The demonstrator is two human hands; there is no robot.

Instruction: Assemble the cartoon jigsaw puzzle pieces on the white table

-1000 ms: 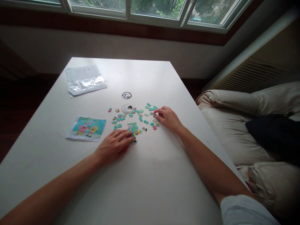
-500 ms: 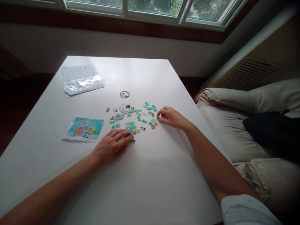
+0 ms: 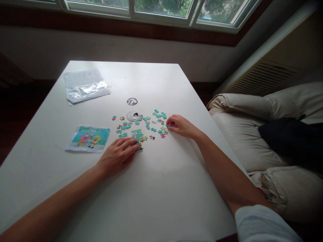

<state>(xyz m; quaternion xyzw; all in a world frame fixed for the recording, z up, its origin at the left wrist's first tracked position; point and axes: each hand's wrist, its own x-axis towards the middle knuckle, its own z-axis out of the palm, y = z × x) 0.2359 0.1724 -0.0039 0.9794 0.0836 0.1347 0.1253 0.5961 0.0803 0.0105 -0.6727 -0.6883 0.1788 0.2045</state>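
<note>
My left hand [image 3: 119, 154] lies over the lower left of a partly joined jigsaw puzzle [image 3: 137, 134], its fingers stretched out and resting on the edge. Part of the joined section is hidden beneath those fingers; a squid-like figure and a yellow square figure show on it. At the right border of the loose puzzle pieces [image 3: 153, 129], my right hand [image 3: 180, 126] is closed, thumb and fingertips pinched on a small green puzzle piece [image 3: 168, 126] that is mostly covered. Left of the joined section lies a printed picture sheet [image 3: 91, 138] with cartoon figures.
All of this is on a white table [image 3: 161, 188]. Two round silvery discs [image 3: 132, 101] lie behind the pieces. Papers with a clear plastic sleeve [image 3: 86, 85] are at the back left. Beyond the table's right edge stands a cream sofa [image 3: 237, 131] with a dark cloth on it.
The whole view has shifted slightly, so everything sits a little further left. Both hands stay at nearly the same places, the right fingertips drawn slightly closer together.
</note>
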